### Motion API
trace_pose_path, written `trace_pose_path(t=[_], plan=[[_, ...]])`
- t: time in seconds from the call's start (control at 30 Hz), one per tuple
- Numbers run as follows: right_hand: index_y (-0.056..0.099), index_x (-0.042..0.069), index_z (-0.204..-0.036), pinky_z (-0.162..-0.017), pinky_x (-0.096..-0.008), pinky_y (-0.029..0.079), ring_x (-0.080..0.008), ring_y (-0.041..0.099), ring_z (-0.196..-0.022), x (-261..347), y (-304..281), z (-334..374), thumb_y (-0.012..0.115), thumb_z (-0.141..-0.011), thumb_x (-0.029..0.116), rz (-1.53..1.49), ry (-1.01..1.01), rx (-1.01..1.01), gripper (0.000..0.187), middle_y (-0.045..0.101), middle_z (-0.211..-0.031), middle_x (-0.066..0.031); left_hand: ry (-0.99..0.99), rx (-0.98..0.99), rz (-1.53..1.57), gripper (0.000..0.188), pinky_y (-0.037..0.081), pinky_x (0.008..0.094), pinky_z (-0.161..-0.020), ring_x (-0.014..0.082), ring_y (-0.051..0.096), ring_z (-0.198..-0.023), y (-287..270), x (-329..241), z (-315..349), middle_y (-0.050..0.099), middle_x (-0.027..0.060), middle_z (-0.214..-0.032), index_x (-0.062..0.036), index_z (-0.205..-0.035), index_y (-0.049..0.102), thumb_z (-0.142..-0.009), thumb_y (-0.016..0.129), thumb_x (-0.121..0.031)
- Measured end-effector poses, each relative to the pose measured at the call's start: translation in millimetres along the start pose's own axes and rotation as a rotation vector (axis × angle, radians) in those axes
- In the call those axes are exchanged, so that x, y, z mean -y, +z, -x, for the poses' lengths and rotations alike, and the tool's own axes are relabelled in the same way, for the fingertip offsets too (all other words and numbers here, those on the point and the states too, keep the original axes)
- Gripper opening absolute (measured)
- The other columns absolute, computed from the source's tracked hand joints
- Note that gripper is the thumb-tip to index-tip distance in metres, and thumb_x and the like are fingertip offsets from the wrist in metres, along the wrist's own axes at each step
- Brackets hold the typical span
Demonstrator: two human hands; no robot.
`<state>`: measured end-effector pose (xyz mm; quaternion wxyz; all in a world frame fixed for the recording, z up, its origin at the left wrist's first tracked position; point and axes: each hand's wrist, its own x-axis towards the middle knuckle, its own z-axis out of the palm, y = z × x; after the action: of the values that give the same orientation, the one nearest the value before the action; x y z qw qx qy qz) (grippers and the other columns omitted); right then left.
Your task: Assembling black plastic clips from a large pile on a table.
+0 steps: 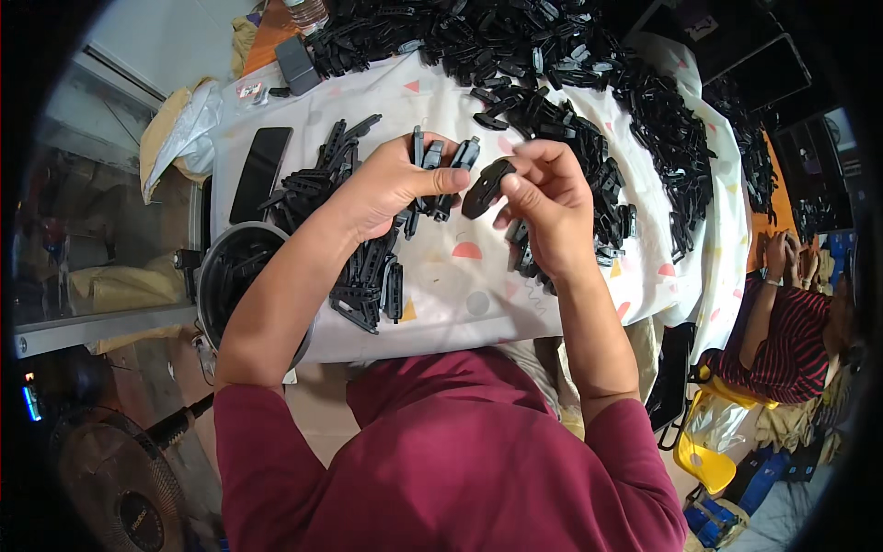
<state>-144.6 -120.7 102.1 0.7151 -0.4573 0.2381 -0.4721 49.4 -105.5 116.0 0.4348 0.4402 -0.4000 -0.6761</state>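
Several slim black plastic parts [430, 156] are gripped in my left hand [395, 179], its thumb laid across them. Between the thumb and fingers of my right hand [552, 198] is a single flat black plastic part [487, 189], tilted and wider than those on the left. The two hands are close together above the table, with a small gap between what they hold. Below and beside my left hand lies a pile of long black plastic parts [372, 281]. Another heap of black parts [575, 138] lies behind my right hand, which hides some of it.
The patterned white tablecloth [474, 304] carries a large mound of black parts [478, 37] at the back. At left are a dark phone [261, 173], a grey box [297, 64] and a round black tub [213, 276]. A fan [124, 492] stands lower left; another person [782, 322] sits at right.
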Motion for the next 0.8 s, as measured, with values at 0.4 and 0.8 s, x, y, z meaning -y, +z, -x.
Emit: trace_pose_path(t=[0.4, 0.8], plan=[[0.059, -0.006, -0.089, -0.065, -0.0234, 0.053, -0.0139, 0.058, -0.076, 3.3, 17.4, 9.6, 0.059, -0.077, -0.01, 0.714, -0.504, 0.066, 0.012, 0.054, -0.096, -0.0123, 0.177, 0.032, -0.445, 0.049, 0.041, 0.0223, -0.056, 0.0068, 0.048, -0.062, 4.5, -19.7, 19.6, 0.055, -0.0011, -0.072, -0.0037, -0.085, 0.054, -0.06, 0.082, -0.035], [0.052, -0.003, -0.11, -0.077, -0.0256, 0.049, -0.0154, 0.056, -0.093, 6.6, 19.4, 19.8, 0.062, -0.08, 0.003, 0.611, -0.159, 0.186, 0.032, 0.052, -0.104, -0.0087, 0.468, 0.014, -0.858, 0.039, 0.045, 0.0324, -0.058, 0.0243, 0.058, -0.061, 7.0, -1.6, 40.8, 0.058, 0.009, -0.068, -0.0051, -0.085, 0.053, -0.062, 0.077, -0.023]])
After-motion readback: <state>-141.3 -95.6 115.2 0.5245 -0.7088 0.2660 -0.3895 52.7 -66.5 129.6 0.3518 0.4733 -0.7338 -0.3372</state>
